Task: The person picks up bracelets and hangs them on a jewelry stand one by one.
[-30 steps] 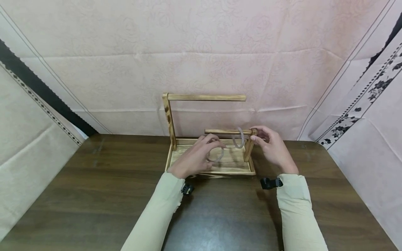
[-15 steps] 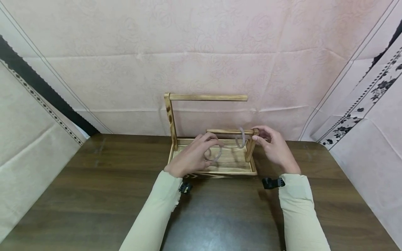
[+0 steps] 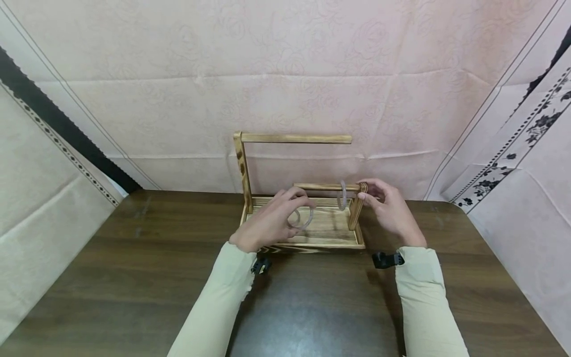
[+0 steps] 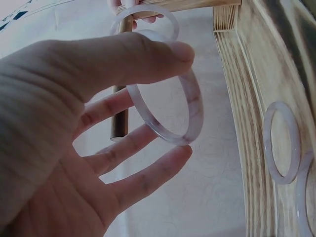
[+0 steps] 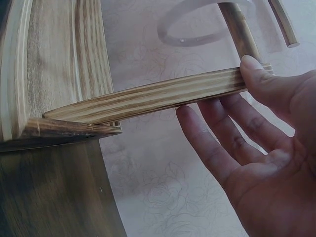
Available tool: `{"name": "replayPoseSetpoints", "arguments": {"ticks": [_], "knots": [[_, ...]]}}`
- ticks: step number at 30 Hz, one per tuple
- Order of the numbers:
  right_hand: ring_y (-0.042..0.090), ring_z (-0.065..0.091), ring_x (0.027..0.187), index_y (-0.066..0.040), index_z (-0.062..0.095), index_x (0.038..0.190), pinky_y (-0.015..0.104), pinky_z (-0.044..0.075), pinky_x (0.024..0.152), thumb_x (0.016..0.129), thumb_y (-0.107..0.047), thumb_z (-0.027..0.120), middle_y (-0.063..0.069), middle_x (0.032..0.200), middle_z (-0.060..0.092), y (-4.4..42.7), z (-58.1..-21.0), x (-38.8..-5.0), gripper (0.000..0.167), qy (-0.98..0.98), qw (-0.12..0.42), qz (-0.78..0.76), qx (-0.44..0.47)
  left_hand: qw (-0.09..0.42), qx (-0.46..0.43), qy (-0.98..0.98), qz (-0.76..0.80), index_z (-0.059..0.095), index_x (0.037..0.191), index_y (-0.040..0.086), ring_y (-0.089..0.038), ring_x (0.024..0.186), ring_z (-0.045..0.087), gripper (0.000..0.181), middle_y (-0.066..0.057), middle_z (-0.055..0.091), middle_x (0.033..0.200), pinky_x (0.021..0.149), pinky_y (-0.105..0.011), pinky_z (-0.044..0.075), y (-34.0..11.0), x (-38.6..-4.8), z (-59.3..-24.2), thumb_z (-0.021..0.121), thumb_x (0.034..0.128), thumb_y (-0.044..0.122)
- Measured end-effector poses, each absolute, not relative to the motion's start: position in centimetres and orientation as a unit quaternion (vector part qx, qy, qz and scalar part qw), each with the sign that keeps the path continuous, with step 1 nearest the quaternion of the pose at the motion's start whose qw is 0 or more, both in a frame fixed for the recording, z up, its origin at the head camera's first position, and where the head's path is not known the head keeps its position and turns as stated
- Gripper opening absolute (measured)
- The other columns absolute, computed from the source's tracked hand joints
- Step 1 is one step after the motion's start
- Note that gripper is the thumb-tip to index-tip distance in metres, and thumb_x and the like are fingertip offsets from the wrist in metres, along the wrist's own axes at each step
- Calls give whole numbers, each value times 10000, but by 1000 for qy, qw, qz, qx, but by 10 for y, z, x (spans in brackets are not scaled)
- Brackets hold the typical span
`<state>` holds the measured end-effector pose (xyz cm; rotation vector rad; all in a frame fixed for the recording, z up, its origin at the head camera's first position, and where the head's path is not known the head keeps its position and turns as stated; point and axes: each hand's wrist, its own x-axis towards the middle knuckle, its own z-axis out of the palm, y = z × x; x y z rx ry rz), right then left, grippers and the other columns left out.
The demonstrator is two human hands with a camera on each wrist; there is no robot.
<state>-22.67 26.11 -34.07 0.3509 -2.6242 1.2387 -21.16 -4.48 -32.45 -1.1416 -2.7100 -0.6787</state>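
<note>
My left hand point(image 3: 269, 220) pinches a pale, marbled bangle point(image 4: 195, 106) over the tray of a two-bar wooden stand point(image 3: 332, 230). In the left wrist view the thumb lies across its near side, fingers spread behind. A second bangle point(image 3: 344, 196) hangs on the stand's lower bar point(image 3: 316, 187), close to its post. With thumb and fingers, my right hand point(image 3: 389, 210) grips the top of that right post point(image 5: 163, 94). Two further bangles show in the left wrist view: one bangle point(image 4: 295, 148) against the tray, and a partly cut-off bangle point(image 4: 302, 197).
Behind the lower bar, the taller upper bar point(image 3: 294, 139) reaches right from the left post point(image 3: 242, 171), its right end free. The stand sits near the back edge of a dark wooden table point(image 3: 321, 307). Patterned pale cloth point(image 3: 285, 64) hangs behind.
My left hand has drawn slightly left with its bangle, away from the lower bar. The hanging bangle has turned more edge-on. My right hand keeps its grip on the post.
</note>
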Motion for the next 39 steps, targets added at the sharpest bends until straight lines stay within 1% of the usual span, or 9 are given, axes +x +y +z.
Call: {"name": "replayPoseSetpoints", "arguments": {"ticks": [7, 11, 13, 16, 23, 26, 31, 36, 39], "knots": [[291, 668, 1080, -56, 606, 1342, 112, 504, 816, 1029, -186, 610, 185, 1194, 712, 261, -341, -227, 338, -888, 102, 432, 122, 67, -361, -904, -219, 605, 1294, 307, -175, 1226, 496, 588, 94, 500, 1388, 983, -363, 535, -48, -211, -322, 884, 796, 165], [293, 665, 1087, -52, 598, 1359, 123, 513, 820, 1033, -190, 603, 194, 1205, 707, 262, -342, -227, 354, -887, 102, 433, 126, 68, -358, -903, -226, 598, 1299, 304, -181, 1216, 492, 610, 88, 476, 1390, 938, -340, 543, -51, -209, -319, 857, 795, 79], [292, 663, 1090, -52, 596, 1363, 133, 518, 825, 1034, -192, 601, 194, 1207, 706, 262, -342, -227, 357, -887, 102, 433, 127, 73, -359, -902, -227, 600, 1293, 296, -187, 1183, 497, 627, 77, 467, 1383, 880, -315, 545, -53, -210, -319, 825, 783, 10], [295, 664, 1094, -54, 600, 1355, 144, 528, 833, 1034, -190, 602, 189, 1208, 706, 262, -342, -227, 348, -887, 100, 433, 126, 82, -362, -901, -225, 606, 1280, 281, -190, 1137, 509, 616, 60, 473, 1358, 835, -293, 543, -54, -210, -319, 808, 776, -9], [255, 670, 1063, -53, 603, 1329, 190, 565, 836, 1036, -175, 601, 180, 1199, 707, 262, -344, -229, 318, -889, 104, 429, 122, 93, -363, -899, -225, 600, 1240, 280, -192, 1153, 504, 537, 70, 480, 1326, 869, -317, 548, -56, -211, -318, 792, 813, 18], [218, 664, 1045, -60, 604, 1327, 168, 548, 822, 1037, -186, 601, 169, 1194, 711, 262, -344, -229, 316, -892, 108, 421, 122, 101, -363, -898, -229, 598, 1223, 290, -189, 1151, 496, 492, 84, 481, 1309, 849, -316, 544, -57, -211, -317, 773, 839, 38], [238, 662, 1058, -63, 604, 1334, 151, 530, 824, 1040, -194, 596, 165, 1195, 711, 262, -343, -228, 321, -893, 106, 419, 124, 116, -363, -894, -236, 589, 1187, 295, -175, 1122, 482, 385, 75, 488, 1286, 805, -292, 531, -59, -211, -316, 725, 895, 83], [268, 661, 1079, -63, 601, 1341, 131, 518, 824, 1041, -198, 595, 171, 1198, 707, 262, -341, -226, 328, -892, 101, 424, 122, 117, -361, -892, -245, 579, 1192, 275, -178, 1119, 476, 412, 37, 499, 1283, 820, -300, 534, -61, -212, -315, 752, 882, 66], [295, 662, 1090, -52, 598, 1349, 119, 507, 824, 1042, -195, 593, 188, 1200, 706, 261, -341, -226, 339, -890, 102, 426, 126, 112, -353, -894, -253, 581, 1214, 261, -186, 1129, 478, 435, 35, 495, 1300, 802, -301, 538, -61, -212, -315, 766, 875, 62]]}}
